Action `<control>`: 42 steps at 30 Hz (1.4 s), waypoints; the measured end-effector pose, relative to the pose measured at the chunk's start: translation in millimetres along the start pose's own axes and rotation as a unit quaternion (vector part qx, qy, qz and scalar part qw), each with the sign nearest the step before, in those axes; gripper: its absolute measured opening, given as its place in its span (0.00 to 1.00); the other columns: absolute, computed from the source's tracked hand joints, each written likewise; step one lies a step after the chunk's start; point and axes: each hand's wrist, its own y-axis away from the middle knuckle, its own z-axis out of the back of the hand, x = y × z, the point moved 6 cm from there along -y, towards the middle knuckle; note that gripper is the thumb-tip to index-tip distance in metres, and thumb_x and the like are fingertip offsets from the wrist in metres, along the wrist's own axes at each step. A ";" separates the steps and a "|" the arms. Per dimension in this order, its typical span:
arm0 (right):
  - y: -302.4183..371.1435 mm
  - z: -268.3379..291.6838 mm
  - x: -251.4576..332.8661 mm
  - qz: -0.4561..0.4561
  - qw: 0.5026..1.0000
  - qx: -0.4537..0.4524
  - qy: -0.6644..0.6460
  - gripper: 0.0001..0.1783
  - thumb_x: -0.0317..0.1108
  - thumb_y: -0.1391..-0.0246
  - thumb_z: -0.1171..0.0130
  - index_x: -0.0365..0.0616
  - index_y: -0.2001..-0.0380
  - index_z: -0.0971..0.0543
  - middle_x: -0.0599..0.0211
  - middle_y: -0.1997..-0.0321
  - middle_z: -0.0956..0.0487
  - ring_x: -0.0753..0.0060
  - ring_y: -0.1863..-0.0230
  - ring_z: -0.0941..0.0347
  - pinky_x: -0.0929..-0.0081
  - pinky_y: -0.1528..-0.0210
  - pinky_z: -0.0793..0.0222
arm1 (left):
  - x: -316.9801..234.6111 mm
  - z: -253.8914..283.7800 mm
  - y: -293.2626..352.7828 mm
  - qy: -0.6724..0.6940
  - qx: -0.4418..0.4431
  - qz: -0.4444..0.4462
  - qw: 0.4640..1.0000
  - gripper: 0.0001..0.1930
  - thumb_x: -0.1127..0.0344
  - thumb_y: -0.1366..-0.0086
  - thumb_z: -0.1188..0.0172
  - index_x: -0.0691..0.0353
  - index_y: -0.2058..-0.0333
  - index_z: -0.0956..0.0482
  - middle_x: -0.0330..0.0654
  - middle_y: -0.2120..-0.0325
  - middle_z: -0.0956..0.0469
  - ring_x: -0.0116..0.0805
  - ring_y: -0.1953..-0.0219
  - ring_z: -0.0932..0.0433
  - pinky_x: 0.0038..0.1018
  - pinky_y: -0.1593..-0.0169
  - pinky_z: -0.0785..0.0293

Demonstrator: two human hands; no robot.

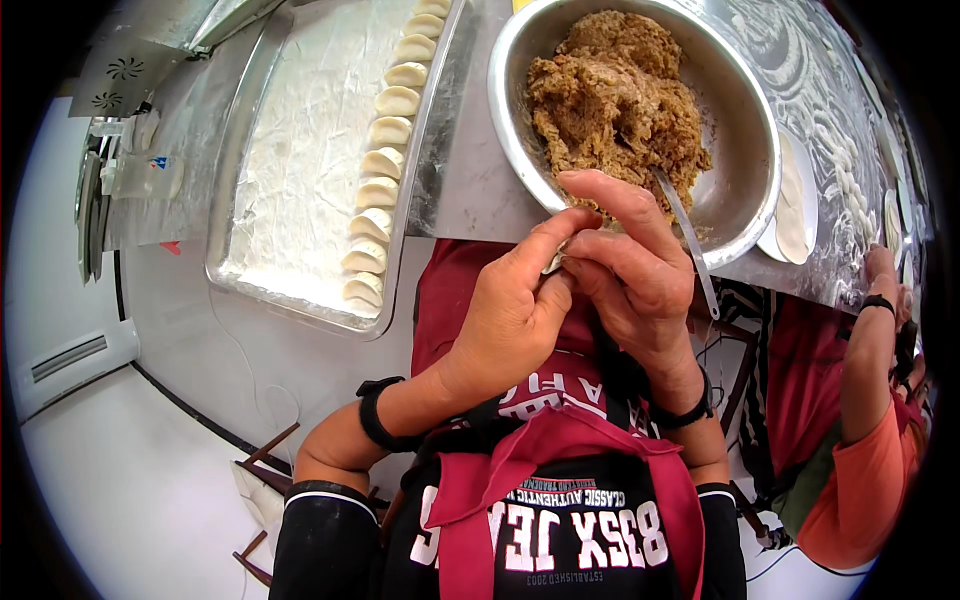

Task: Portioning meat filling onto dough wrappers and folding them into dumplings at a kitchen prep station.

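Note:
In front of the bowl, my left hand (512,315) and my right hand (645,275) meet, thumbs and forefingers closed on a dumpling (554,263). Only a small pale edge of its dough shows between the fingers; the rest is hidden. Just beyond my hands stands a wide metal bowl (507,125) with a big mound of brown minced filling (615,95). A flat metal spatula (688,230) leans in it, its handle over the near rim beside my right hand. To the left, a floured metal tray (300,140) carries a row of folded dumplings (378,192) along its right side.
Right of the bowl, a white plate (808,205) holds flat dough wrappers (790,215). The metal table (800,70) there is dusty with flour and bears dough pieces. At the far right, a co-worker's hand (880,268) reaches to the table edge. Wooden stool legs (265,445) stand below.

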 end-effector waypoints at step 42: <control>-2.4 2.5 3.4 -0.019 0.998 0.044 -0.050 0.12 0.24 0.63 0.37 0.38 0.69 0.23 0.49 0.46 0.31 0.51 0.45 0.34 0.64 0.45 0.39 | 1.1 -3.7 1.8 0.090 0.052 0.059 0.993 0.28 0.82 0.43 0.62 0.73 0.41 0.48 0.50 0.49 0.33 0.32 0.45 0.35 0.24 0.44 0.39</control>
